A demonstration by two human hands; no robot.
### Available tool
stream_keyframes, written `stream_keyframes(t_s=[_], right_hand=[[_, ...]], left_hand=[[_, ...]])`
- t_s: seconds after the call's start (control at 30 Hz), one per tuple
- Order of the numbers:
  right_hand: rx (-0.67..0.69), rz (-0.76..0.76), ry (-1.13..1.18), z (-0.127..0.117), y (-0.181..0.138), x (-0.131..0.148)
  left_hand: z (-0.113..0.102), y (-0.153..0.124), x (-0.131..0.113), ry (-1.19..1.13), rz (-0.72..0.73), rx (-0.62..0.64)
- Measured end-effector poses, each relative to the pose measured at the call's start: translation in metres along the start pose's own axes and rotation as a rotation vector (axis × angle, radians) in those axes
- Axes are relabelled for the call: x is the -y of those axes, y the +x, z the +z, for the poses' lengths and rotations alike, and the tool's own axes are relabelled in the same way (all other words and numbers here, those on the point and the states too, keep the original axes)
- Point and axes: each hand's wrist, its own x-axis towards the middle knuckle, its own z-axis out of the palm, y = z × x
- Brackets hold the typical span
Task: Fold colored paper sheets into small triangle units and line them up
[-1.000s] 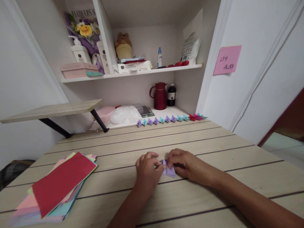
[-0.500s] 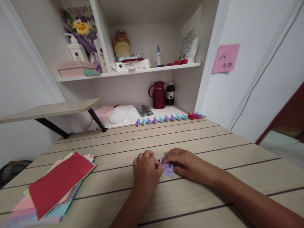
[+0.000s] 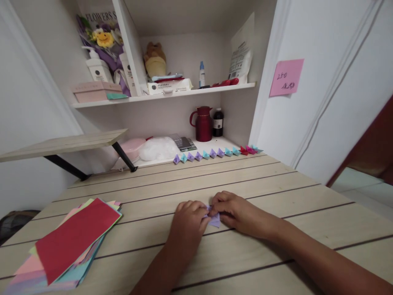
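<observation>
A small folded piece of purple paper (image 3: pixel 214 220) lies on the wooden table (image 3: pixel 251 184) between both hands. My left hand (image 3: pixel 188 225) pinches its left side with curled fingers. My right hand (image 3: pixel 236 212) presses and pinches its right side, covering much of the paper. A stack of coloured paper sheets (image 3: pixel 66 246) with a red sheet on top lies at the near left, apart from the hands.
A row of small folded paper pieces (image 3: pixel 215 153) in purple, blue and red lines the table's far edge. Behind stand a red jug (image 3: pixel 204 123), a dark bottle (image 3: pixel 217 122) and cluttered shelves. A raised wooden board (image 3: pixel 67 142) juts out at left. A pink note (image 3: pixel 286 77) hangs on the wall.
The hands have closed in tighter on the purple paper, so less of it shows. The view has shifted slightly.
</observation>
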Motion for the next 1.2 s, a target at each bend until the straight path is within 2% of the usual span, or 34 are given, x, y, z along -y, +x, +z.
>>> stream_keyframes(t_s=[0.23,0.47,0.63,0.83,0.93,1.03,1.2], right_hand=[[-0.023,0.017,0.042,0.002,0.003,-0.005],[-0.044,0.093,0.030,-0.004,0.000,-0.001],[-0.025,0.028,0.136,-0.005,-0.002,-0.002],[-0.056,-0.012,0.125,0.004,-0.001,-0.007],[-0.010,-0.026,0.135,0.003,-0.001,-0.007],[0.027,0.016,0.132,0.000,-0.002,-0.007],[-0.048,0.132,0.088,0.003,-0.001,-0.007]], left_hand=[[-0.001,-0.001,0.003,-0.027,-0.038,0.005],[0.000,-0.001,-0.004,0.063,-0.022,-0.005],[-0.001,-0.002,-0.008,0.107,0.010,0.004],[-0.001,-0.001,-0.008,0.070,-0.028,0.027],[-0.003,-0.001,-0.008,0.073,-0.017,0.044],[-0.003,-0.002,-0.007,0.093,0.014,0.054],[0.003,-0.003,-0.005,0.032,-0.005,-0.002]])
